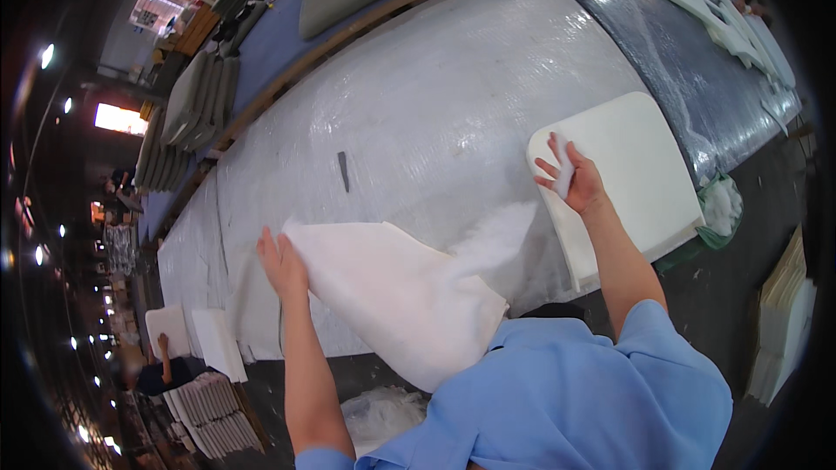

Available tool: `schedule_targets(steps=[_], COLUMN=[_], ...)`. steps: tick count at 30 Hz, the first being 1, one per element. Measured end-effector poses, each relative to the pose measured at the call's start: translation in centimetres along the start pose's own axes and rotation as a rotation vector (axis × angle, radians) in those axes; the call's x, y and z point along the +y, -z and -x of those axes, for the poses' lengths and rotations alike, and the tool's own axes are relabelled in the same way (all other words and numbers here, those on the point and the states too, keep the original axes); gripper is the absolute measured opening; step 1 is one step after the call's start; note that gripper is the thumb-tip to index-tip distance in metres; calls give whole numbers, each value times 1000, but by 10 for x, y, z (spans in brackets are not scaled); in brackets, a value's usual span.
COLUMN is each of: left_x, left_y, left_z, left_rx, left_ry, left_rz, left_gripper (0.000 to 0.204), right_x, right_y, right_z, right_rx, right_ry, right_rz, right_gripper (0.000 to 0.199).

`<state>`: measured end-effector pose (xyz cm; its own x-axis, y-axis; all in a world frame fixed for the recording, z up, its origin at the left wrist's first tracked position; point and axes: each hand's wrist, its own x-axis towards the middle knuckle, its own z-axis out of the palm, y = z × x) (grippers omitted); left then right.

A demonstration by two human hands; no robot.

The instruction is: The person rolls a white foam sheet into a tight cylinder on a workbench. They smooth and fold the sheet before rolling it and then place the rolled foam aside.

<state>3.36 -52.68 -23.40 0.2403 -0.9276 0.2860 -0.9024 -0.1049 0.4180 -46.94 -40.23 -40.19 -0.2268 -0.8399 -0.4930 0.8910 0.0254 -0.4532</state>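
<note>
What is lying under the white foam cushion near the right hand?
Under the foam cushion lies the plastic-covered table; its near corner overhangs the edge. Anything beneath its middle is hidden.

An upholstery or foam workshop: a long plastic-wrapped worktable, stacked grey foam cushions (piled along a blue bench) and white cut foam offcuts.

L hand on white fabric cover; R hand grips wadding tuft over foam pad
</note>
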Motion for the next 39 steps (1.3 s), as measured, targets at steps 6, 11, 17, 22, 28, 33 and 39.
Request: schedule_targets(steps=[6, 11, 17, 22, 28, 33, 39], left_x=[94, 92, 105, 95, 105, 92, 85], left_y=[84, 64, 62, 61, 69, 68, 74], left_z=[158, 233, 232, 238, 252, 282, 292], left_rx=[-506, -487, -465, -448, -397, -439, -440], left_ry=[-526, -475, -499, -523, -537, -660, -676], left_rz=[137, 124, 97, 106, 34, 67, -6], left_gripper=[45, 32, 30, 30, 33, 57, 81], right_x=[-19, 66, 134, 120, 120, 137, 149], right_y=[-5, -17, -47, -65, -82, -102, -134], right_z=[60, 103, 150, 165, 183, 199, 209], right_rx=[-212, -632, -637, -554, -115, -34, -103], right_ry=[30, -473, -626, -502, -324, -199, -120], right_rz=[338, 1169, 851, 612, 276, 288, 285], right_gripper=[27, 38, 55, 39, 29, 27, 26])
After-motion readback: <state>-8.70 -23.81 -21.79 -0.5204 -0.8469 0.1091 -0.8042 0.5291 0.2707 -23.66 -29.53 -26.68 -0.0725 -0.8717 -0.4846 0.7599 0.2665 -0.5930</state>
